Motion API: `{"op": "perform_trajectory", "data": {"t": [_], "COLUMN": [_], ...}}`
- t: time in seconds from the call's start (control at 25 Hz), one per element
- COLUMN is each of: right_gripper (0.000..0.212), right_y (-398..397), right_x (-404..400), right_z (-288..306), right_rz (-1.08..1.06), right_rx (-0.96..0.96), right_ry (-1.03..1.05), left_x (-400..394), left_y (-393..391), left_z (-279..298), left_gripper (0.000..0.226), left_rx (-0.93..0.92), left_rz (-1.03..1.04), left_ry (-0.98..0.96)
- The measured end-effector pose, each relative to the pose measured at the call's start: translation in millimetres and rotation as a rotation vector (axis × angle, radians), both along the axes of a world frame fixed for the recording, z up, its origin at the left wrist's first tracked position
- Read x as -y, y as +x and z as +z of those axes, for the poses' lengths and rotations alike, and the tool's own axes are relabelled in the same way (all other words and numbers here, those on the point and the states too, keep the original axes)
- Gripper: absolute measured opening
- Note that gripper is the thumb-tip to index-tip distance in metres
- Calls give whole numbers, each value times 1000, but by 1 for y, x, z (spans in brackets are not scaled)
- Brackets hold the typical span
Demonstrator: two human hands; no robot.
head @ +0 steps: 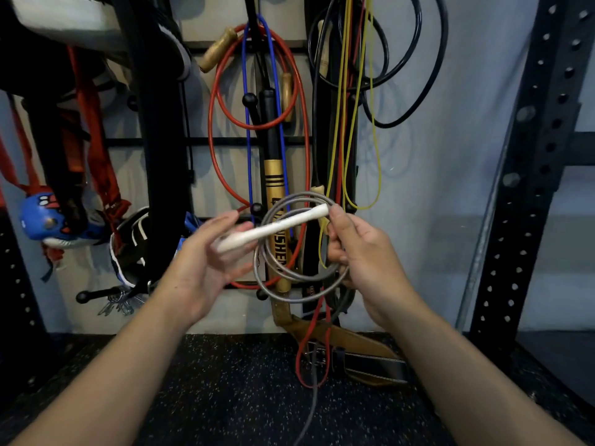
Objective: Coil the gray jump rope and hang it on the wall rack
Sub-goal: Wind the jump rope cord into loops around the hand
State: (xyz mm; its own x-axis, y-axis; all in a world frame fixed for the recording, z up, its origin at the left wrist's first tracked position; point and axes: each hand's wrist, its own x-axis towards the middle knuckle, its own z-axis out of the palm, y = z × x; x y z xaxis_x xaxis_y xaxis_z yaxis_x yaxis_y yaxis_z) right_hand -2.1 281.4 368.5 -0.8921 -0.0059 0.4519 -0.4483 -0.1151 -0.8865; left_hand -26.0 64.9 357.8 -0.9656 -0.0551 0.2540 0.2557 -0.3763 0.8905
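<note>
The gray jump rope (291,286) is wound into several loops in front of the wall rack (206,141). My right hand (360,252) pinches the right side of the coil, thumb near the tip of the white handle (273,228). That handle lies slantwise across the coil's top. My left hand (206,262) is cupped under its lower left end, fingers spread and blurred, and I cannot tell whether they grip it. A loose gray tail (314,403) drops from the coil to the floor.
The rack's black pegs (250,99) carry a red rope (222,101) with wooden handles, a blue rope, yellow bands (373,130), black cables and a gold bat (273,181). A leather belt (363,358) lies on the speckled floor mat. A perforated black upright (528,194) stands right.
</note>
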Motion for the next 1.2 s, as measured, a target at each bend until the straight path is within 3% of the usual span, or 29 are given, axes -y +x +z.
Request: {"op": "perform_trajectory", "data": {"t": [0.12,0.24,0.32,0.52,0.72,0.84,1.04,1.2], "right_gripper": [37,35,32,41,33,53,85,103], "right_y": [-1,1,4,4,8,6,-3,-6], "right_x": [-10,-10,-8,-15,-28,-36,-43,-36], "right_z": [8,9,10,8,13,15,4,-9], "right_rz": [84,134,160,149,112,86,189,328], "right_rx": [-60,-147,-174,-211,-196,-155,40,101], "right_ry": [232,553,683,803,600,455,229,217], "left_x": [17,1,-15,-23,-24,-23,-38,-54], "left_y": [6,20,25,29,29,25,21,21], "left_z": [25,38,36,27,18,14,10,12], "left_gripper": [57,77,67,25,22,33,29,33], "left_rx": [-259,-391,-386,-203,-274,-309,-298,-181], "left_rz": [146,-40,-120,-332,-304,-293,-316,-88], "left_ry": [-477,-950,-1096,-973,-920,-648,-146,284]}}
